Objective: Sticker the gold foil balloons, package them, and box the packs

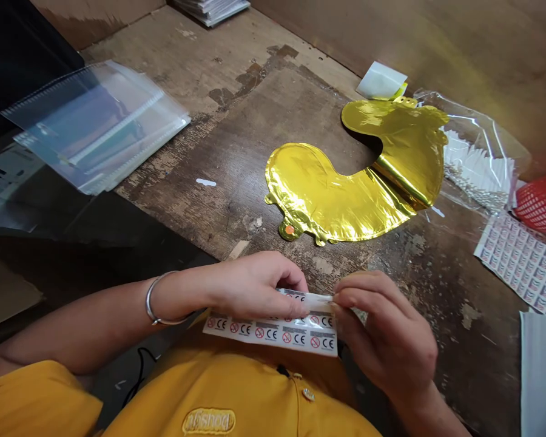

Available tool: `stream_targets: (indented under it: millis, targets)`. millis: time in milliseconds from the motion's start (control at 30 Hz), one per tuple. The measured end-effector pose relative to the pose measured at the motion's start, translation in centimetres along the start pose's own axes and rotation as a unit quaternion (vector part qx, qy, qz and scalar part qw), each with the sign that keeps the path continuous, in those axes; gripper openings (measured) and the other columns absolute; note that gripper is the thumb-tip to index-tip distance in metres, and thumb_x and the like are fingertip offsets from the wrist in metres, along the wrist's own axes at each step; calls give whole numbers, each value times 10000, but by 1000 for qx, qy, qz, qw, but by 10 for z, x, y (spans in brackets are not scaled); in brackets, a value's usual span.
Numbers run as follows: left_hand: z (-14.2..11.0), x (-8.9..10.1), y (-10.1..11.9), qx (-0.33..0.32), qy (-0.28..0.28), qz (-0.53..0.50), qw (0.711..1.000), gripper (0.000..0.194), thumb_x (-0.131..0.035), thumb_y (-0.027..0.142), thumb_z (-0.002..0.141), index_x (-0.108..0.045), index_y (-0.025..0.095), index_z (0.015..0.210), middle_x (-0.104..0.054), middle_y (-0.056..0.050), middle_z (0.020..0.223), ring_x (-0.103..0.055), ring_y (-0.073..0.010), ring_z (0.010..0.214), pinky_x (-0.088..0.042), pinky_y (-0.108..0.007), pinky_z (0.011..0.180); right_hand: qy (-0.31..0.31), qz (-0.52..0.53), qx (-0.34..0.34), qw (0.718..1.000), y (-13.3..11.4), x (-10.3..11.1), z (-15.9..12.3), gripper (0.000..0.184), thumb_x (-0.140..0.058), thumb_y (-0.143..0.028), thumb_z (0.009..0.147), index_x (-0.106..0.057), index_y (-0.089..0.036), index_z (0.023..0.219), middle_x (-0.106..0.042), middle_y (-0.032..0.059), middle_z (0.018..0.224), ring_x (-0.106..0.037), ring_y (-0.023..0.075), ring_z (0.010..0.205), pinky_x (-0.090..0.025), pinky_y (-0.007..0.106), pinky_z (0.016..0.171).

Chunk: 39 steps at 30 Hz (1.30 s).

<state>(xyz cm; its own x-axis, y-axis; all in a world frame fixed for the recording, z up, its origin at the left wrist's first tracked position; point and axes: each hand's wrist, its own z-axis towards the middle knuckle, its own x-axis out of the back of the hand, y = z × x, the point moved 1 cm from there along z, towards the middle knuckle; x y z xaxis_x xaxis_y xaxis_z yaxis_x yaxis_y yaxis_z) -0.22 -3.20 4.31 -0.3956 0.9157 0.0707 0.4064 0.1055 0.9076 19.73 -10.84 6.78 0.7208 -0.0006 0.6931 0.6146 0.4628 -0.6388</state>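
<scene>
My left hand (250, 288) and my right hand (382, 331) both hold a white sheet of small stickers (273, 334) printed with CE marks and red prohibition signs. The left hand grips the sheet's left part from above, and a metal bangle circles that wrist. Thumb and fingers of the right hand pinch the sheet's upper right edge, where a strip seems lifted. Beyond my hands, a gold foil balloon (341, 194) lies flat on the worn wooden table (200, 145), curved in a thick hook shape, with a small orange dot on its tab (290, 229).
Clear plastic bags (95, 124) lie in a stack at the left. On the right are a bag of white folded items (477, 158), a printed label sheet (523, 264), a red plastic basket (543, 203) and white paper (541, 376). A cardboard wall (437, 36) borders the back.
</scene>
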Motion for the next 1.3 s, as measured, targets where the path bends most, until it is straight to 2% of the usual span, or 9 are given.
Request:
stream_targets:
  millis: [100, 167, 200, 267, 333, 400, 533, 800, 1300]
  targets:
    - [-7, 2, -1, -56, 104, 186, 975, 161, -564, 264, 880, -691, 165, 873, -690, -13, 783, -604, -139, 710, -417, -234, 637, 112, 82, -110, 984, 3, 12, 15, 135, -643, -100, 819, -627, -225, 865, -624, 41, 853, -609, 191, 822, -505, 337, 696]
    - [-11, 1, -4, -107, 193, 340, 914, 184, -511, 228, 914, -667, 156, 846, -696, -51, 812, -632, -188, 787, -446, -307, 738, 207, 80, -164, 961, 15, 14, 30, 82, -666, -158, 829, -644, -236, 824, -628, 32, 840, -602, 186, 806, -490, 330, 690]
    - [-13, 0, -6, -132, 222, 397, 881, 187, -495, 205, 922, -653, 153, 837, -705, -71, 860, -644, -210, 846, -453, -349, 806, 224, 65, -176, 956, 23, 12, 40, 65, -678, -184, 827, -653, -239, 803, -634, 27, 830, -600, 181, 793, -485, 328, 691]
    - [-13, -2, -12, -175, 249, 461, 834, 165, -490, 162, 924, -638, 154, 852, -704, -109, 1057, -635, -251, 1046, -415, -441, 978, 190, 26, -172, 966, 41, 0, 58, 48, -700, -225, 811, -674, -237, 772, -647, 17, 807, -601, 175, 772, -482, 334, 711]
    - [-10, 0, -18, -201, 247, 478, 818, 149, -494, 118, 912, -638, 155, 901, -637, -126, 1268, -534, -270, 1265, -300, -517, 1120, 115, 7, -163, 980, 56, -18, 73, 52, -699, -241, 798, -684, -225, 751, -654, 19, 801, -607, 177, 780, -485, 346, 734]
    - [-4, 4, -23, -211, 229, 475, 823, 154, -496, 98, 900, -638, 148, 932, -591, -140, 1344, -444, -279, 1365, -226, -573, 1163, 68, -4, -164, 984, 68, -37, 81, 77, -675, -255, 804, -684, -213, 740, -652, 28, 805, -603, 183, 793, -481, 353, 738]
    - [7, 11, -31, -227, 203, 446, 842, 148, -495, 147, 909, -637, 132, 944, -596, -164, 1335, -468, -305, 1346, -244, -614, 1154, 43, -50, -159, 985, 80, -54, 82, 117, -650, -294, 818, -678, -214, 738, -651, 44, 823, -584, 201, 821, -454, 378, 770]
    - [8, 12, -35, -229, 202, 421, 854, 189, -442, 145, 936, -628, 130, 967, -610, -133, 1331, -484, -307, 1332, -232, -628, 1155, 72, 15, -198, 977, 79, -49, 81, 115, -654, -297, 831, -678, -210, 760, -640, 28, 826, -590, 185, 820, -450, 358, 763]
    - [11, 14, -34, -244, 210, 421, 848, 166, -458, 153, 924, -622, 141, 941, -638, -130, 1279, -489, -281, 1326, -263, -596, 1154, 71, -40, -165, 983, 71, -61, 77, 105, -653, -272, 838, -678, -224, 747, -647, 30, 838, -568, 199, 879, -434, 354, 795]
